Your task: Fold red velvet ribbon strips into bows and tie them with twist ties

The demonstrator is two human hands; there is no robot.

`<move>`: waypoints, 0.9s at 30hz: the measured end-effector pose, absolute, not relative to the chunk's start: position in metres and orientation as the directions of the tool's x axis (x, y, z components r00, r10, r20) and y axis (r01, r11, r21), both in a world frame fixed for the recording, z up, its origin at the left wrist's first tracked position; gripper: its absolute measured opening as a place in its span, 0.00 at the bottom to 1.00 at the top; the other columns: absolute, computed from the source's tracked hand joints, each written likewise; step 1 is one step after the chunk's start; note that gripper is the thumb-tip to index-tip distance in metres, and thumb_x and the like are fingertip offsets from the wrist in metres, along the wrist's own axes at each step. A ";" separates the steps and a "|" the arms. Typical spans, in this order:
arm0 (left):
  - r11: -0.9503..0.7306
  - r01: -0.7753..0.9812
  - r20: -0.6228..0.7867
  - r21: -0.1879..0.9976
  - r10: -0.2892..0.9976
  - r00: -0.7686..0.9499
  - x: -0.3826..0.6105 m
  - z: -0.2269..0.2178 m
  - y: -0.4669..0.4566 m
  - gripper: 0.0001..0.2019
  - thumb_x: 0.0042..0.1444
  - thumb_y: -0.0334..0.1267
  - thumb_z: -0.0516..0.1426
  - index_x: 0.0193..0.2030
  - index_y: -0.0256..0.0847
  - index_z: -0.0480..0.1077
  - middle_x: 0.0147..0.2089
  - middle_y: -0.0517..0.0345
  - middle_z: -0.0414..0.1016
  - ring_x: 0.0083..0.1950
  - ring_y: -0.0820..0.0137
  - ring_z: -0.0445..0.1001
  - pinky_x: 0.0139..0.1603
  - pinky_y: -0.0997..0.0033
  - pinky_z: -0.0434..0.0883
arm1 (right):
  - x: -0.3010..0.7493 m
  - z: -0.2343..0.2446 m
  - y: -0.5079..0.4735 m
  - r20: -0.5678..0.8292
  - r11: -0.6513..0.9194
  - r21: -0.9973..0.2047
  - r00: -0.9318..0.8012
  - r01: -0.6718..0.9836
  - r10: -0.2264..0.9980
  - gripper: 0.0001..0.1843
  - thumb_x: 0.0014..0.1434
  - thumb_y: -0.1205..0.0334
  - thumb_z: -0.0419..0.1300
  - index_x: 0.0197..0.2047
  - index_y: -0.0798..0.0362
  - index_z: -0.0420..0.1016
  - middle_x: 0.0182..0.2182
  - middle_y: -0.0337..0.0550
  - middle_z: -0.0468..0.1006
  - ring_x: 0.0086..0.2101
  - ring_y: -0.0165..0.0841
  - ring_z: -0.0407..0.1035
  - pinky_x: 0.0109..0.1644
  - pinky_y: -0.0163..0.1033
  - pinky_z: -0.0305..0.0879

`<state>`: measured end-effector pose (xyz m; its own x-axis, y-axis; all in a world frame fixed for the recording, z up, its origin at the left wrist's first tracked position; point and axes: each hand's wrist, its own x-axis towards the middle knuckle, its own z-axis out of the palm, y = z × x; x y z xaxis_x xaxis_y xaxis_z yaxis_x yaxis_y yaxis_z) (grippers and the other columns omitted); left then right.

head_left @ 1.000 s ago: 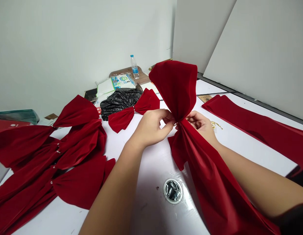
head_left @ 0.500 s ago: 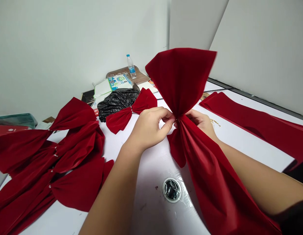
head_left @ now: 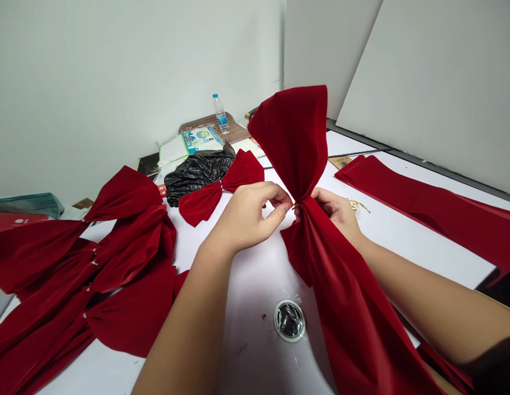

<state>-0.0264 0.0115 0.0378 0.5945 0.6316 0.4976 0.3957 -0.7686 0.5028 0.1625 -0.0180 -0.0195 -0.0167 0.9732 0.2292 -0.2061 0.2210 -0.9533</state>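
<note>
A large piece of red velvet fabric (head_left: 349, 274) stands upright before me, pinched to a narrow waist with a fan-shaped top. At the waist pokes out the end of a thin gold tie (head_left: 296, 207). My left hand (head_left: 257, 214) is closed, thumb and forefinger pinching at that tie. Behind the waist, my right hand (head_left: 337, 211) grips the gathered fabric; the velvet partly hides its fingers. Several loose gold ties (head_left: 357, 206) lie on the table just beyond my right wrist.
Several red bows (head_left: 127, 236) lie piled at left. Another bow (head_left: 222, 186) rests beside a black plastic bag (head_left: 197, 173). Flat red velvet strips (head_left: 423, 197) lie at right. A water bottle (head_left: 222, 115) stands at the back. A round grommet (head_left: 289, 321) sits in the white table (head_left: 255, 307).
The fabric's upper fan has turned and looks narrower, leaning left. The gold tie's end now shows at the waist. Both hands stay almost in place.
</note>
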 end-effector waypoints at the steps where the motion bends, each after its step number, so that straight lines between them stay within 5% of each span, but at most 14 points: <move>1: -0.766 0.399 0.493 0.504 0.635 0.596 -0.029 0.039 0.012 0.05 0.60 0.29 0.58 0.35 0.38 0.75 0.36 0.59 0.80 0.36 0.74 0.75 0.39 0.75 0.70 | 0.163 -0.019 -0.018 0.224 0.222 -0.953 0.010 -0.208 0.974 0.23 0.46 0.47 0.76 0.31 0.54 0.72 0.27 0.41 0.76 0.27 0.29 0.70 0.31 0.32 0.68; 11: -0.827 0.396 0.594 0.400 0.562 0.576 -0.023 0.025 0.017 0.08 0.65 0.39 0.60 0.48 0.41 0.75 0.46 0.56 0.79 0.43 0.72 0.75 0.43 0.73 0.71 | 0.161 -0.018 -0.017 0.210 0.224 -0.958 0.098 -0.177 0.973 0.22 0.46 0.47 0.75 0.32 0.54 0.74 0.28 0.43 0.77 0.27 0.30 0.70 0.30 0.34 0.67; 19: -0.829 0.505 0.623 0.239 0.530 0.576 -0.019 0.018 0.016 0.09 0.68 0.39 0.56 0.41 0.40 0.76 0.42 0.57 0.80 0.40 0.72 0.76 0.41 0.72 0.68 | 0.158 -0.018 -0.016 0.137 0.150 -0.972 0.085 -0.179 0.987 0.24 0.40 0.49 0.78 0.31 0.56 0.75 0.27 0.42 0.77 0.26 0.29 0.69 0.30 0.33 0.66; 27: -0.765 0.620 0.550 0.176 0.599 0.582 -0.014 0.022 0.012 0.08 0.68 0.36 0.54 0.42 0.42 0.75 0.39 0.59 0.79 0.38 0.70 0.75 0.35 0.70 0.62 | 0.158 -0.021 -0.016 0.185 0.188 -0.968 0.032 -0.167 0.982 0.22 0.47 0.47 0.75 0.32 0.56 0.74 0.26 0.41 0.75 0.25 0.27 0.67 0.28 0.32 0.63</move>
